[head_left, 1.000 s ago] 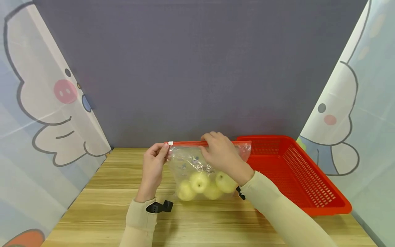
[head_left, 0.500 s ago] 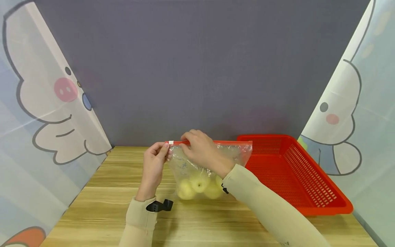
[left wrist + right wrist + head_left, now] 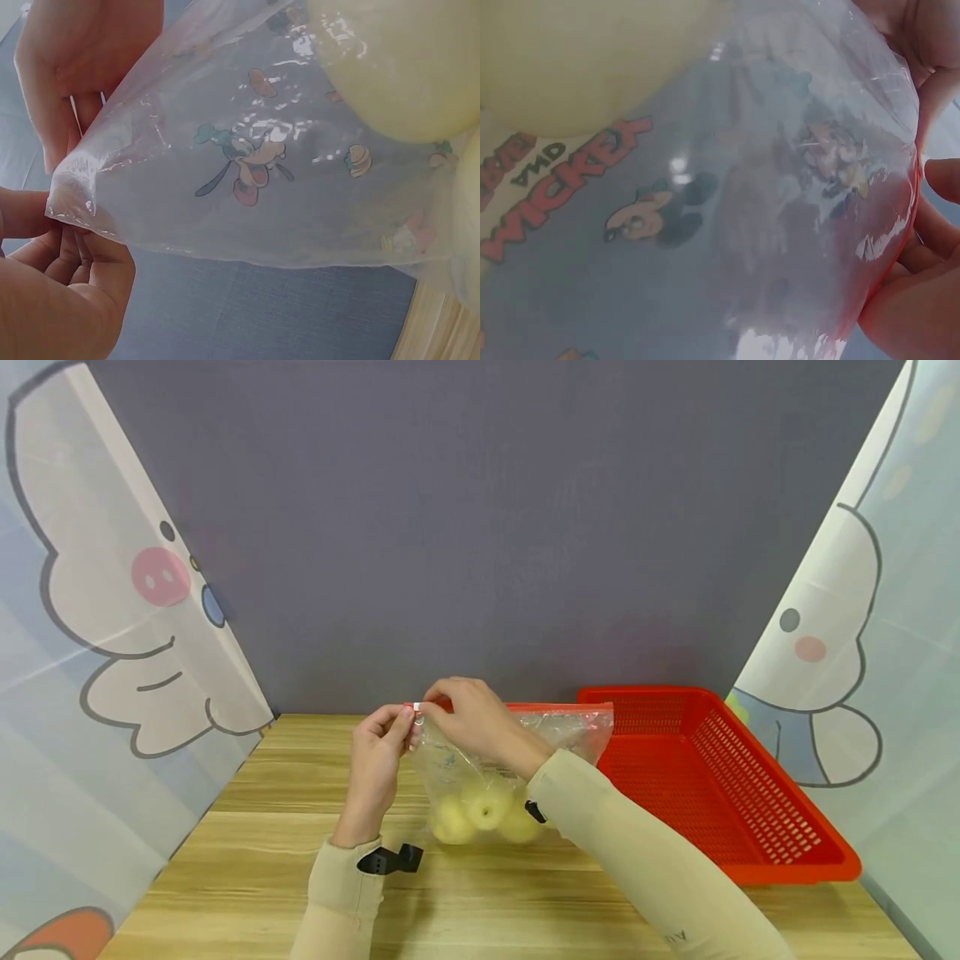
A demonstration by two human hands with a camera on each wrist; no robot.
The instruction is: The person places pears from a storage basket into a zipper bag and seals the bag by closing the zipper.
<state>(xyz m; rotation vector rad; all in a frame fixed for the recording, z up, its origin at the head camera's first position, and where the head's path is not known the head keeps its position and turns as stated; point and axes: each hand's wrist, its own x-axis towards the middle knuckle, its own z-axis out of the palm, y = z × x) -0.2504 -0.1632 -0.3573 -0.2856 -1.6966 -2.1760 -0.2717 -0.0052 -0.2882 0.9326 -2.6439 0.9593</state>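
A clear zip bag (image 3: 558, 735) stands on the wooden table with several pale yellow, apple-like fruits (image 3: 453, 818) in its bottom. Along its top runs a red zip strip (image 3: 562, 707), with a white slider (image 3: 417, 706) at the left end. My left hand (image 3: 375, 756) pinches the bag's upper left corner between thumb and fingers. Right beside it, my right hand (image 3: 476, 718) pinches at the slider with thumb and forefinger, its forearm crossing in front of the bag. Cartoon prints show on the plastic in both wrist views, and a large fruit (image 3: 585, 60) bulges in the right one.
A red plastic basket (image 3: 813, 868) with slotted walls stands to the right of the bag. The wooden table (image 3: 255, 877) ends at a dark backdrop (image 3: 487, 527). Printed cloths (image 3: 97, 568) hang at both sides.
My right hand has slid left along the red strip, from mid-bag to the white slider. My left hand keeps its hold on the corner.
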